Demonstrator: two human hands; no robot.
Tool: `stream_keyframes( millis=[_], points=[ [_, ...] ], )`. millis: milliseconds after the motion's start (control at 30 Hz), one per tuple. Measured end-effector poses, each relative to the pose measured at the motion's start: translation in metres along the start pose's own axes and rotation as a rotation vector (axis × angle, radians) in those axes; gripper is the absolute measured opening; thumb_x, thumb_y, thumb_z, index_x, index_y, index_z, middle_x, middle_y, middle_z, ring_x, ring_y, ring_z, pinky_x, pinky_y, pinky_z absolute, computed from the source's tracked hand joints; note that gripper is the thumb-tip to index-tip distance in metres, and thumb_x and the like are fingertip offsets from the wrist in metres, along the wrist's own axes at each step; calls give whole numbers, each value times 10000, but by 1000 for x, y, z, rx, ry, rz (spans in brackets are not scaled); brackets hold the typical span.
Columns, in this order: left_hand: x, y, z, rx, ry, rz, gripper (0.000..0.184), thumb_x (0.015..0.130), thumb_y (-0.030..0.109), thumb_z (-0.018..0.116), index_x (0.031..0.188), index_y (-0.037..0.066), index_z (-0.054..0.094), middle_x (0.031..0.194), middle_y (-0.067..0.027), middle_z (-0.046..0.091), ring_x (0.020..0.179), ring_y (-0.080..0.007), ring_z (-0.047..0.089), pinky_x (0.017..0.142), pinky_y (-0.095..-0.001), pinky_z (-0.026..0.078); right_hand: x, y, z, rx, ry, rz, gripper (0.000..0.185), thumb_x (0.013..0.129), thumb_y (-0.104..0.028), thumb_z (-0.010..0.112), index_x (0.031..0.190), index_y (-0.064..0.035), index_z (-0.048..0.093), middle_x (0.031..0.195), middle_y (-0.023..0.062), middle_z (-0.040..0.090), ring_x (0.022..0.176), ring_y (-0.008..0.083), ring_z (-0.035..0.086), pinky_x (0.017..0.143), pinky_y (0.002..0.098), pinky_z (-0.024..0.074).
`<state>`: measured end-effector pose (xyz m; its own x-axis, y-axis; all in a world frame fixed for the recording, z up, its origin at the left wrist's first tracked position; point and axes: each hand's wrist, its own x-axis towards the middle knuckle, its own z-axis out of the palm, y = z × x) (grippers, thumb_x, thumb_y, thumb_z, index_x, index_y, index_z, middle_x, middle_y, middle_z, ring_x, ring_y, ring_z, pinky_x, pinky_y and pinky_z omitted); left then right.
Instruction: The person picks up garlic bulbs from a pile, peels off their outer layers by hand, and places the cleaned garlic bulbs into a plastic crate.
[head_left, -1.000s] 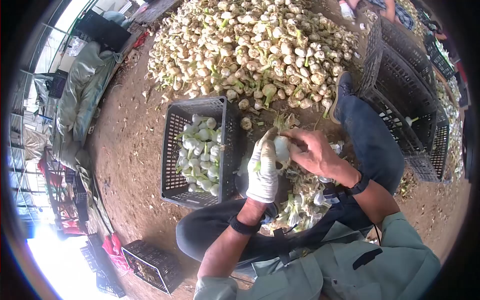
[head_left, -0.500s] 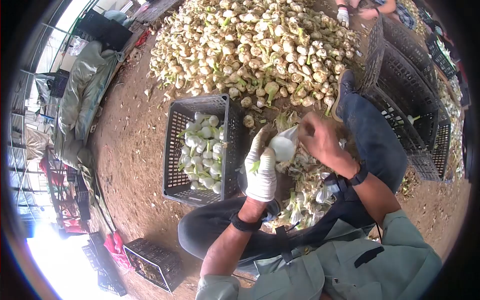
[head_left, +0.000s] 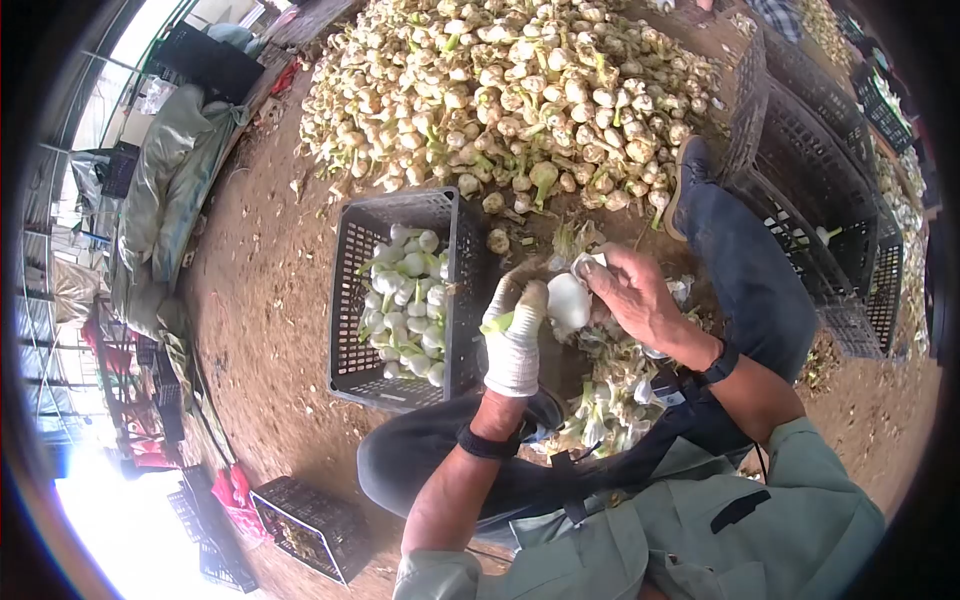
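Gloved left hand point(head_left: 514, 350) closed round green stem point(head_left: 497, 324); right hand point(head_left: 640, 300) pinching loose skin point(head_left: 589, 261); white bulb point(head_left: 569, 304) between them, near the husks point(head_left: 612, 405); best gripped firmly by the stem, skin drawn off in smooth, light pulls.

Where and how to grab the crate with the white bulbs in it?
The crate: rim at both short ends, from above, fingers hooked over from outside. It's open-topped and upright, and the white bulbs sit below the rim. I'd avoid the long side by the gloved left hand; the person's leg probably crowds the near end.
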<state>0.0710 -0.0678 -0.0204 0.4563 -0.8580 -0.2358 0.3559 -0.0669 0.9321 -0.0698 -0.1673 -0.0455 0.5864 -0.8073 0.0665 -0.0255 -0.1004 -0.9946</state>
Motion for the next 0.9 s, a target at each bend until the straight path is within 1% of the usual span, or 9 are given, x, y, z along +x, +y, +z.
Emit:
stream_keyframes(
  millis=[133,233,333,433,500,567,633,700,900],
  points=[
    [0,-10,-1,-148,-8,-173,535,927,453,485,1168,-11,594,1034,-110,652,929,-206,628,844,-348,517,2,8,-9,-22,40,21,240,969,-227,601,950,8,648,677,37,600,565,82,445,510,277,391],
    [-4,6,-1,-377,35,-252,450,912,402,500,1093,15,641,971,-94,678,885,-212,640,754,-352,530,11,35,-23,-363,74,-10,232,925,-234,639,927,-2,631,696,116,623,537,182,528,516,335,423],
    [-1,4,-11,-437,178,-198,487,891,480,530,1048,32,642,938,-85,673,833,-220,638,700,-362,539,3,39,-17,-589,-87,134,213,870,-167,626,1029,-25,623,879,193,653,760,345,632,703,414,490],
    [-8,50,-21,-541,371,-28,513,889,556,508,1150,116,553,1037,-62,596,884,-210,586,707,-332,479,-5,57,-20,-622,-348,43,243,856,-205,612,1023,-30,638,878,187,663,817,338,646,737,414,494],
    [-7,59,-50,-694,407,95,632,884,649,443,1217,121,541,1104,-87,616,938,-210,587,680,-305,458,2,78,-25,-605,-507,195,222,835,-184,577,971,-24,651,889,191,665,822,342,645,744,431,495],
    [-10,70,-45,-830,569,59,704,881,683,432,1273,106,528,1098,-113,630,896,-239,616,631,-313,482,9,134,-33,-693,-660,35,138,818,-145,567,754,-49,642,719,165,626,703,394,614,637,480,468],
    [-14,69,-37,-812,452,-41,706,893,637,456,1291,56,512,1085,-129,633,911,-255,608,625,-332,495,34,129,-36,-735,-681,294,175,781,-109,561,664,-9,645,716,177,637,716,386,637,663,482,486],
    [-14,66,-31,-798,345,-129,711,906,591,479,1308,5,497,1071,-144,637,926,-271,601,619,-350,508,59,186,-43,-1133,-488,481,250,829,-196,598,739,21,684,786,188,670,768,382,657,699,485,505],
    [-9,61,-31,-624,279,-74,842,906,704,375,1359,1,471,899,-142,617,751,-256,607,534,-307,473,132,241,-56,-965,211,486,399,869,-390,651,1013,-17,657,872,240,669,829,409,650,707,494,514]
  ],
)
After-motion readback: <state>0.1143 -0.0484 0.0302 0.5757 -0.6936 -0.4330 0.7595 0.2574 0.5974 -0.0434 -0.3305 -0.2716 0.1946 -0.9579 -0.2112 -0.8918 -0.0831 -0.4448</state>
